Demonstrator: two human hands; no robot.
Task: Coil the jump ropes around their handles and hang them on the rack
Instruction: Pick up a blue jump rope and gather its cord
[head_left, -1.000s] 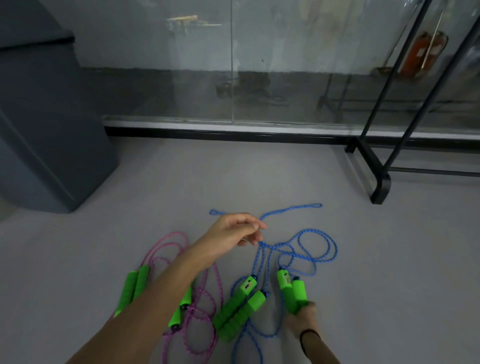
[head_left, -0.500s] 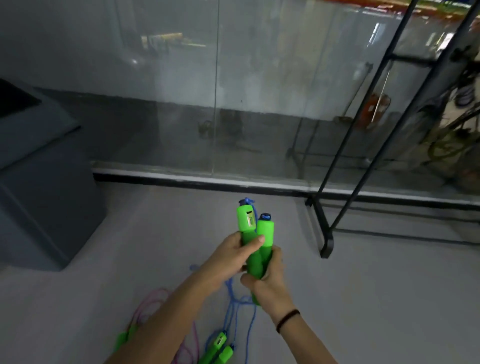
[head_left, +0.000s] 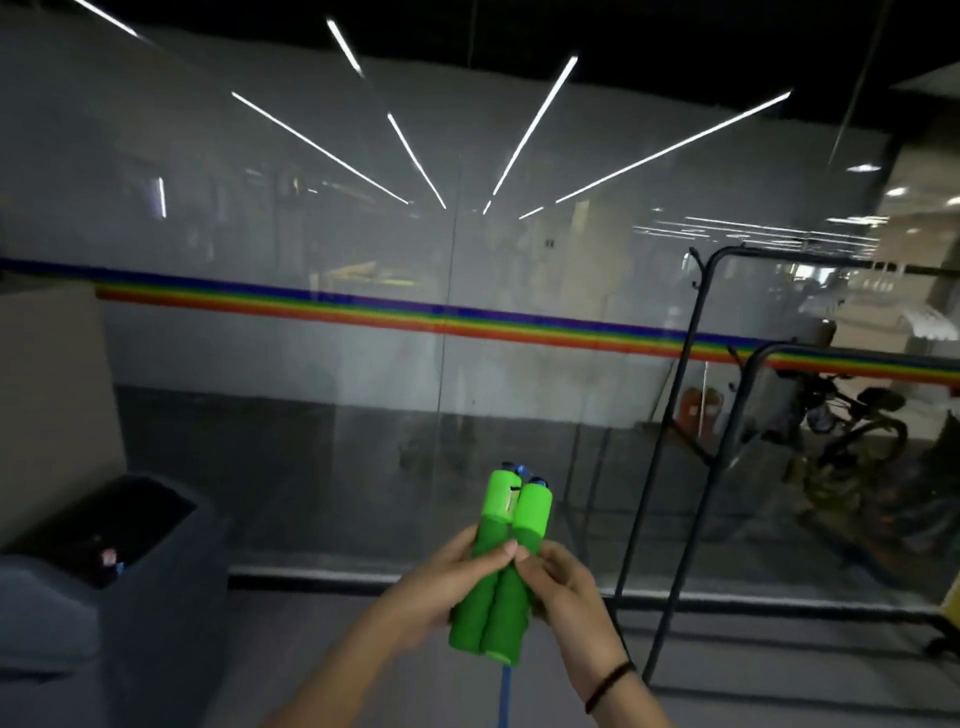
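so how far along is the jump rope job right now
Done: nothing visibly hung on the black rack. In hand: both hands, left hand and right hand, hold two green handles together upright, blue rope dangling uncoiled below. Left: coil it, hang it.

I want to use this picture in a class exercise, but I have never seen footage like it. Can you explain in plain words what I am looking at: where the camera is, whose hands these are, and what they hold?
There is no machine here. A person wears a wide-angle camera on the head, so you look forward and down at that person's own arms.

The left hand and right hand together grip two green foam handles of one jump rope, held upright side by side. A blue rope hangs below them and leaves the picture, so it is not yet coiled.

To the right stands a black metal rack, where the rope should hang. Behind is a glass wall with a rainbow stripe; at the left, a dark bin.
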